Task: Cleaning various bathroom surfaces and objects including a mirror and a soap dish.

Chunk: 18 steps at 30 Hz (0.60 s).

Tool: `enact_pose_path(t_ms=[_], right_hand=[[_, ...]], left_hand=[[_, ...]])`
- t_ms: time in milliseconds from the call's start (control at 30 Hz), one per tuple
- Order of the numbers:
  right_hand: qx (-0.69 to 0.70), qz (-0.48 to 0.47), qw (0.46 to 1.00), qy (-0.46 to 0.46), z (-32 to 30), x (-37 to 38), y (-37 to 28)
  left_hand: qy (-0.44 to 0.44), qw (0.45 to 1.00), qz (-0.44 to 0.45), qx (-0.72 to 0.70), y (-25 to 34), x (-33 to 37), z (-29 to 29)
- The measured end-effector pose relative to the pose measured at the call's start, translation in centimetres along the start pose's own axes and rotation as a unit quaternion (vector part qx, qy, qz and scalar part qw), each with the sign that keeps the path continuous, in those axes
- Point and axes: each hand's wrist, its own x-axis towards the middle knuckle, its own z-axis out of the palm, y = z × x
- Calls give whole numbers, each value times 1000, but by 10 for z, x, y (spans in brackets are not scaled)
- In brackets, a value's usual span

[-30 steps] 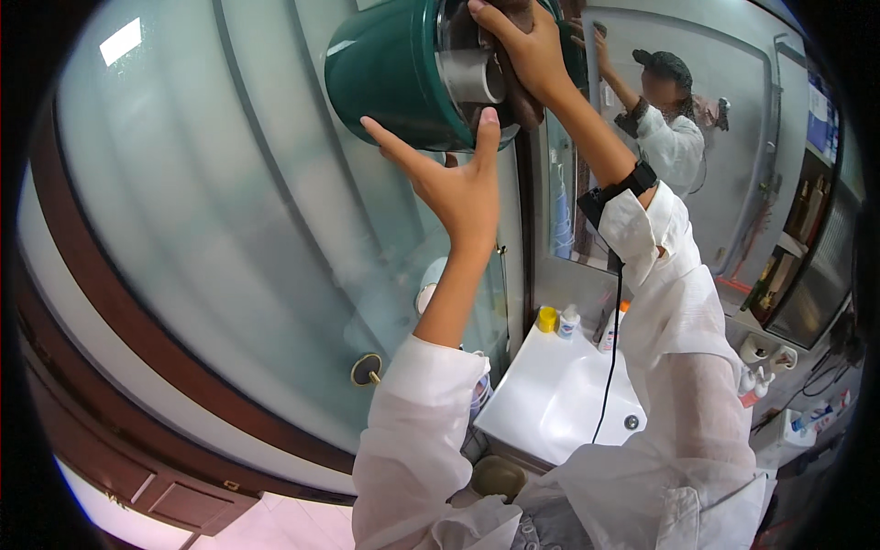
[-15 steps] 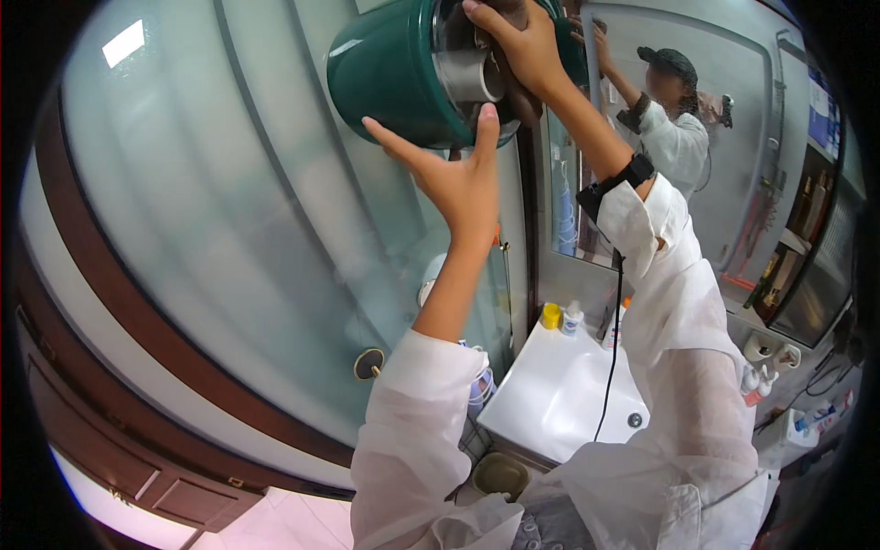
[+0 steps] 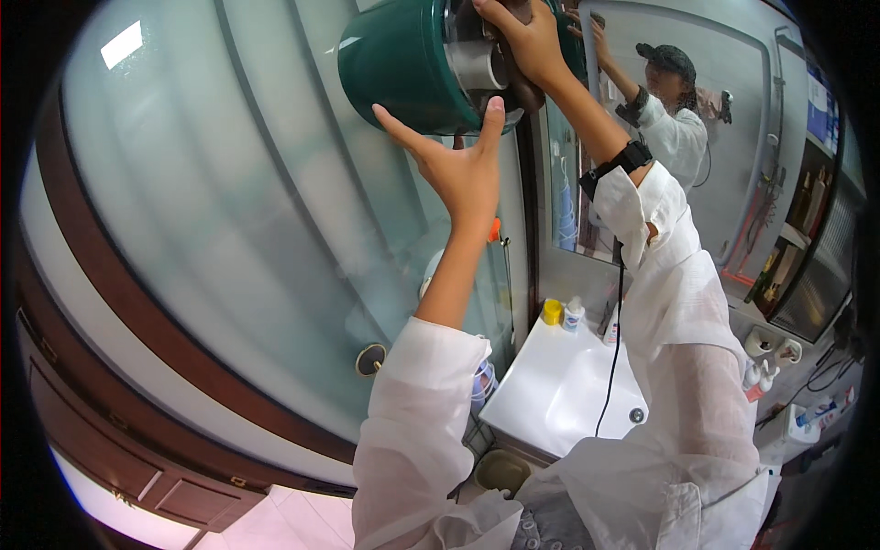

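Up at the top of the view is a dark green rounded container point(image 3: 394, 69), tilted on its side and partly cut off by the frame. A shiny silver cylinder point(image 3: 478, 69) shows at its right end. From below, my left hand point(image 3: 458, 170) supports the container, thumb and fingers set apart against its underside. My right hand point(image 3: 539, 50) is closed on a dark brown cloth-like piece point(image 3: 526, 94) at the container's right end. That hand's fingertips are partly out of frame, and the brown piece's exact kind is unclear.
A frosted glass partition point(image 3: 247, 229) fills the left. Below my arms lies a white sink point(image 3: 541, 394) with a yellow jar point(image 3: 552, 312) and bottles at its back edge. A mirror point(image 3: 733, 156) and shelves point(image 3: 793, 229) stand right. A black cable point(image 3: 610, 385) hangs from my right arm.
The green container and both hands have shifted slightly right and up in the view. My grip on the container and the brown piece looks much the same.
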Motion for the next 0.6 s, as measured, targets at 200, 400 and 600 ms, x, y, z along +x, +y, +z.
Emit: enact_pose_path(t_ms=[200, 400, 600], right_hand=[[-39, -4, 999, 15, 2, -7, -6], [7, -5, 1000, -3, 8, -12, -19], [1, 13, 1000, -10, 9, -15, -22]], left_hand=[[16, 1000, 5, -12, -1, -3, -4], [17, 1000, 5, -8, 9, -6, -17], [32, 997, 24, -73, 9, -10, -17]])
